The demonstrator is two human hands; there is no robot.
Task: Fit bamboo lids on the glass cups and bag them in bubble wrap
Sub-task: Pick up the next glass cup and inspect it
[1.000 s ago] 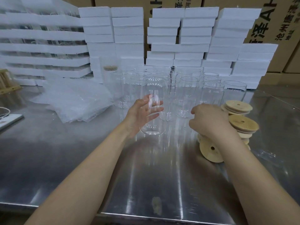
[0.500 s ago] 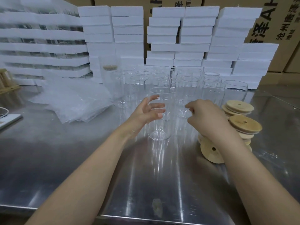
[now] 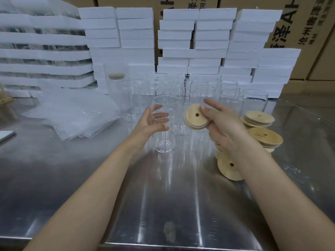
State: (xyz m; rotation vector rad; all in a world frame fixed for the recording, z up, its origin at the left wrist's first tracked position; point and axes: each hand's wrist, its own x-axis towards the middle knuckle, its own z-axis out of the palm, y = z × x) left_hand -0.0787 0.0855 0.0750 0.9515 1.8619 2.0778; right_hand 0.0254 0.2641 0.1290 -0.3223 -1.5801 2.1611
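Note:
A clear glass cup [image 3: 164, 142] stands upright on the steel table [image 3: 163, 205], and my left hand [image 3: 152, 123] wraps round its side. My right hand [image 3: 221, 122] pinches a round bamboo lid [image 3: 194, 117] with a small hole, tilted, just to the right of the cup's rim. Behind them stand several more empty glass cups [image 3: 199, 91]. More bamboo lids [image 3: 261, 131] lie piled at the right, one [image 3: 229, 166] leaning on edge below my right wrist. A heap of bubble-wrap bags [image 3: 72, 115] lies at the left.
A bagged, lidded cup [image 3: 117, 87] stands at the back left of the cups. White foam blocks [image 3: 192, 44] are stacked along the back, with cardboard cartons [image 3: 299, 24] behind. The table's front edge runs near the bottom of the view.
My left hand set the cup down upright on the table and still holds it. My right hand lifted a bamboo lid from the pile and brought it toward the cup's rim.

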